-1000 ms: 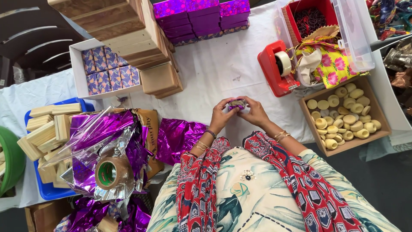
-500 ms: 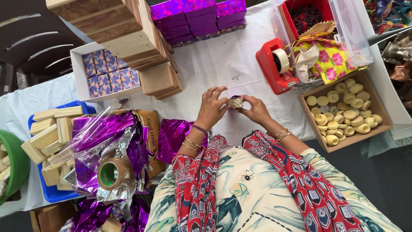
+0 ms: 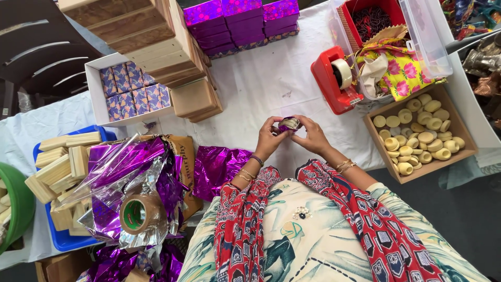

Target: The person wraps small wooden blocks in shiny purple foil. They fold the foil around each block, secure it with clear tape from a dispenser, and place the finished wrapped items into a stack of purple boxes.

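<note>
Both my hands meet over the white tablecloth (image 3: 271, 83). Between them is a small round piece partly wrapped in purple foil (image 3: 288, 124). My left hand (image 3: 269, 138) grips its left side and my right hand (image 3: 312, 137) grips its right side, fingers pinching the foil. Bangles sit on both wrists. A loose sheet of purple foil (image 3: 222, 167) lies at the table's near edge, just left of my left arm.
A red tape dispenser (image 3: 336, 78) stands ahead to the right. A cardboard box of pale round pieces (image 3: 420, 136) is far right. Stacked wooden boxes (image 3: 151, 36), purple wrapped boxes (image 3: 240, 21), a white tray of wrapped pieces (image 3: 130, 89), crumpled foil with a brown tape roll (image 3: 136, 214) and a blue tray of wooden blocks (image 3: 62, 167) lie left.
My hands have stayed in the same spot, turning the small piece and folding the purple foil around it. The view has shifted slightly.
</note>
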